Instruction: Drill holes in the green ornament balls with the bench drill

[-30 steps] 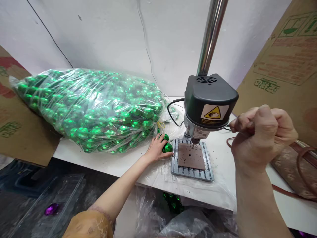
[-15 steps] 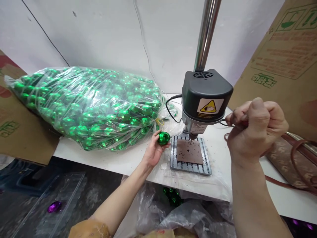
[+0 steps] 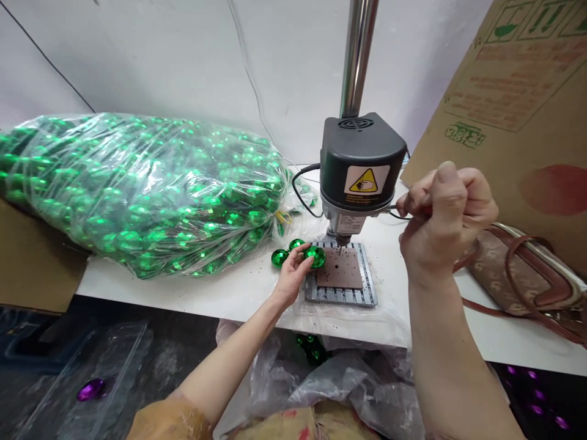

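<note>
My left hand [image 3: 292, 276] pinches a shiny green faceted bauble [image 3: 314, 257] between thumb and fingers, at the left edge of the drill press base [image 3: 342, 299]. Two more green baubles [image 3: 280, 258] are just behind and left of those fingers; whether they touch the hand I cannot tell. My right hand [image 3: 443, 223] is closed around the feed lever [image 3: 427, 209] of the black drill press [image 3: 362, 153], mostly hiding its grip. Under the chuck and drill bit [image 3: 340, 249] lies a brown board [image 3: 343, 275] with a hole and dark shavings on it.
A large clear bag of green baubles [image 3: 151, 195] fills the table's left side. A cardboard box [image 3: 513, 91] and a brown handbag [image 3: 527, 269] stand at the right. A purple bauble [image 3: 90, 389] is low at the left. Crumpled plastic [image 3: 339, 385] hangs below the table edge.
My left hand has brought the bauble rightward to the base's edge, and two more baubles now show beside it. My right hand stays on the lever. The whole view has shifted slightly.
</note>
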### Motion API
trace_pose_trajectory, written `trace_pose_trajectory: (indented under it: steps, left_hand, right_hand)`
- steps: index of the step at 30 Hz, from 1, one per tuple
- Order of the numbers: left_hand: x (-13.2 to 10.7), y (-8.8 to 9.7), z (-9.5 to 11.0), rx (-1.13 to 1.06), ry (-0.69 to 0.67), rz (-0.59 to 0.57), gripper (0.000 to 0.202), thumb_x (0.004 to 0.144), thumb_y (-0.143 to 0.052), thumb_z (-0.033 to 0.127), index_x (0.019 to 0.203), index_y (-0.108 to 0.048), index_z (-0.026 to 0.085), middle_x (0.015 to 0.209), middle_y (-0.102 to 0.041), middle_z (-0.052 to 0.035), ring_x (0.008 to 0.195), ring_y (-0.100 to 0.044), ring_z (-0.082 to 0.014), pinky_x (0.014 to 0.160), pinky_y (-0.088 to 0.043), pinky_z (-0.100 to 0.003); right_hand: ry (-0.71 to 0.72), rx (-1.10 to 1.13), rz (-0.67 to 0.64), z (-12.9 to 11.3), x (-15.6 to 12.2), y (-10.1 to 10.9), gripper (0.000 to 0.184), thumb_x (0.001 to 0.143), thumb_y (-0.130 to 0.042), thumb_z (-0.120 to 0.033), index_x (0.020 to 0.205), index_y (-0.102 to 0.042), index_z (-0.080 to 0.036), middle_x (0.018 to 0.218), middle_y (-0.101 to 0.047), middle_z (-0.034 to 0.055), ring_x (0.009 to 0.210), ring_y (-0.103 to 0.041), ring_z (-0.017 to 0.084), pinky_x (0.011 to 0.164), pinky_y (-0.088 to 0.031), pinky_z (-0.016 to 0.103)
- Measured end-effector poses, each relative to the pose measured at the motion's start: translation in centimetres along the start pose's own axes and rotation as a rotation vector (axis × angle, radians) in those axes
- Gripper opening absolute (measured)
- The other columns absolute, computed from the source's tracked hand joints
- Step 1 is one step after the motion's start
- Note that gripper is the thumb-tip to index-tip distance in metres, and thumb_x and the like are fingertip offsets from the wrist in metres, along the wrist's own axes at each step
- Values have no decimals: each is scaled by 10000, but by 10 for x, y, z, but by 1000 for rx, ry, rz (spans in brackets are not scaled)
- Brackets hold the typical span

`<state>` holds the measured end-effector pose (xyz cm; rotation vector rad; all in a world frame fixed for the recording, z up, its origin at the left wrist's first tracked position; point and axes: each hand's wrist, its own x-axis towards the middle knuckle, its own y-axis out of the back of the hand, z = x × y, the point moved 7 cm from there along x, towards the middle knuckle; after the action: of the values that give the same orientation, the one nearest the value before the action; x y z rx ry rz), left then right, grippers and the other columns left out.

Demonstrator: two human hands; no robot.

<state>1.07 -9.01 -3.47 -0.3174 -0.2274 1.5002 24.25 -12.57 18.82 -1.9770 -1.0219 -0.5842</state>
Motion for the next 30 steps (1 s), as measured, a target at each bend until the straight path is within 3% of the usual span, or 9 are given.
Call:
trace_pose_trajectory:
  steps: [4,12,18,24,30]
  left_hand:
    - [9,-1,-6,151,-87,-6,561,698,-926,520,1109,-693,216,937,-707,-18,922,-661,-165,871,-510,-289]
    - [20,-9,-10,392,-204,-56,478,730,-906,455,1104,-730,213,1133,-731,-78,1102,-660,-245,1027,-482,-382]
    - [23,-15,-10,412,-195,-86,478,710,-932,354,1141,-776,221,1188,-736,-94,1203,-633,-294,1144,-427,-446]
    - [22,-19,-6,351,-163,-51,506,611,-989,289,1078,-807,226,1103,-727,-81,1157,-632,-295,1169,-415,-465]
    - [19,-36,0,502,-255,-113,478,623,-974,274,1062,-788,236,1133,-706,-84,1210,-592,-325,1172,-407,-484]
  right_hand:
    - [17,25,-11,-1,1,-1,419,891,-682,-367,621,-402,-213,480,-441,-101,420,-393,25,417,-342,227]
    - [39,-6,-46,-2,-1,-3,441,936,-650,-398,640,-394,-193,503,-432,-103,437,-406,7,444,-351,208]
    - [44,14,-43,-1,-1,-2,412,941,-641,-370,650,-400,-206,505,-423,-99,439,-391,22,456,-342,226]
    - [62,14,-52,-2,-2,-3,401,949,-628,-363,659,-400,-205,520,-430,-94,442,-368,22,477,-346,228]
    - [40,-24,-43,0,-2,-2,410,946,-623,-377,653,-388,-213,518,-415,-90,446,-353,29,480,-345,241]
